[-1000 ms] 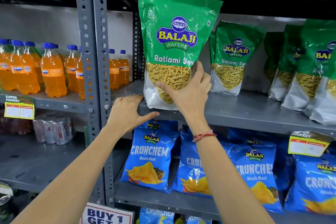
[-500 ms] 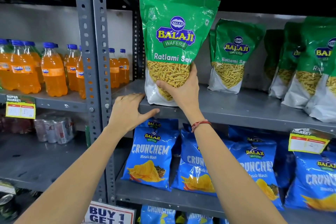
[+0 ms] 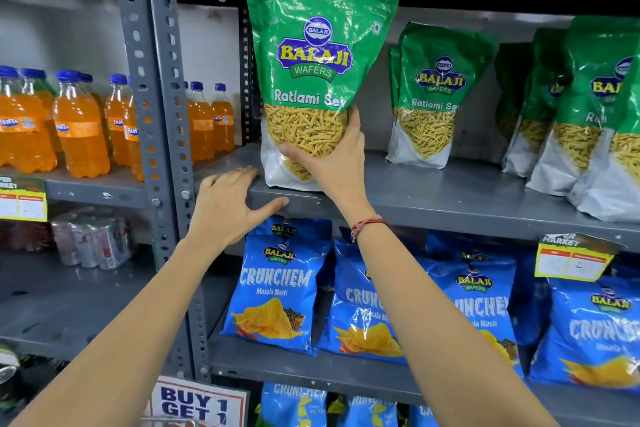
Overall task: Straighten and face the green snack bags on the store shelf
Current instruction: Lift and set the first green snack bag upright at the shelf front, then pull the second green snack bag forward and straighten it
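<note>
Now the front Ratlami Sev bag (image 3: 318, 55) stood upright at the shelf's (image 3: 450, 198) front left edge, lower than a second earlier (apparently set down, label forward). The right hand (image 3: 332, 163) cupped its lower front, fingers spread; the left hand (image 3: 228, 204) lay spread on the shelf edge.

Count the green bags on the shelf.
At least 5: front bag in the right hand, second bag further back, and three overlapping bags at right; more may be hidden.
</note>
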`<state>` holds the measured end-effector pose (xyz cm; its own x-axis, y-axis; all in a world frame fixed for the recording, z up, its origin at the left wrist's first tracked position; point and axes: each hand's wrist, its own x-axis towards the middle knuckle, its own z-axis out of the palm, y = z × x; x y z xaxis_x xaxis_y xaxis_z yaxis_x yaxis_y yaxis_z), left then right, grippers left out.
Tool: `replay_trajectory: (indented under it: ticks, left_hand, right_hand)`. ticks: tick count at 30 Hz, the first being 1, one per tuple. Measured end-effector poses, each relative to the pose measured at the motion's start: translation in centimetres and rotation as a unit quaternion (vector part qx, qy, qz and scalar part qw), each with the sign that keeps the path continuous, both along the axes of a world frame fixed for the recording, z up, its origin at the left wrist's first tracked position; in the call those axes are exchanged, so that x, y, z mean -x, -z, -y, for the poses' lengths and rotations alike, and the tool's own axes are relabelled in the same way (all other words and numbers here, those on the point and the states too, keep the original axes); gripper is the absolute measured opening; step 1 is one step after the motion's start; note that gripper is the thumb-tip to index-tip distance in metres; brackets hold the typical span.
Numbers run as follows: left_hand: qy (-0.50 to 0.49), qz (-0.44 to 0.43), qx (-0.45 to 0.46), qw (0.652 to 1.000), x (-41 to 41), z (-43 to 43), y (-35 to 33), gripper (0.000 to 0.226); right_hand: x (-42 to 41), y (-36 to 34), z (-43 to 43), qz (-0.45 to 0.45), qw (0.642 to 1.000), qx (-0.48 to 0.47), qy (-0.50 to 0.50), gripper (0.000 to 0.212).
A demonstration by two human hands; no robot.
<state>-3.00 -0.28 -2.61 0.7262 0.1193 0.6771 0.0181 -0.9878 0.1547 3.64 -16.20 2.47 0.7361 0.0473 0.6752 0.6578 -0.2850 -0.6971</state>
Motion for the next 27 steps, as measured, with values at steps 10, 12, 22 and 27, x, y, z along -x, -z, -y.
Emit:
replay_trajectory:
  ticks: [10, 12, 22, 27]
  left_hand:
    - [0.153, 0.220, 0.000, 0.963, -1.7, 11.6, -0.6, 0.027]
    - [0.185, 0.166, -0.015, 0.968, -3.2, 14.2, -1.0, 0.030]
    - [0.061, 0.017, -0.057, 0.996, -7.0, 18.5, -0.5, 0.073]
    - [0.040, 0.037, -0.064, 0.996, -7.2, 18.5, -0.1, 0.068]
  right_hand:
    - [-5.5, -2.3, 9.5, 0.000, 0.997, -0.018, 0.079, 0.098]
    - [-7.3, -2.4, 11.4, -0.005, 0.994, 0.014, 0.112, 0.098]
    - [-14.4, -2.0, 15.7, -0.114, 0.965, 0.118, 0.206, 0.105]
    - [-16.5, -2.3, 15.4, -0.183, 0.965, 0.070, 0.174, 0.118]
